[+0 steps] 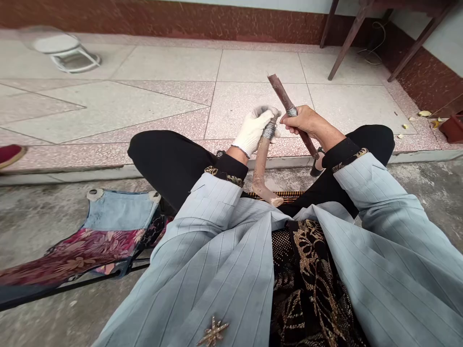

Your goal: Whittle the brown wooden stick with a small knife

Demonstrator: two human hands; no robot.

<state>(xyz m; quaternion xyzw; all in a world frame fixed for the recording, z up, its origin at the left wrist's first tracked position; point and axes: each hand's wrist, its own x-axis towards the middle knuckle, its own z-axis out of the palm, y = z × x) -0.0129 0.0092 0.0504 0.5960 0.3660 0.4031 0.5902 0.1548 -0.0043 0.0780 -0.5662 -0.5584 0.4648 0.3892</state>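
My left hand point(251, 129), in a white knit glove, is closed around the top of a bent wooden stick point(261, 161). Silvery wire point(269, 129) is wound around that stick just at the gloved fingers, and its crooked lower end points down toward my lap. In my bare right hand point(307, 121) is a straighter brown stick point(279, 90), held at a slant with its upper end tilted left. A second band of wire point(292, 112) wraps it beside my thumb. The two hands are close together; whether a strand joins the wires is too fine to tell.
Pale tiled floor with a raised edge point(90, 171) lies ahead. A white stool point(67, 50) stands far left. At lower left is a folding chair point(115, 212) with denim and floral cloth. Wooden table legs point(347, 46) stand upper right, near a reddish planter point(452, 129). A red shoe point(10, 155) shows left.
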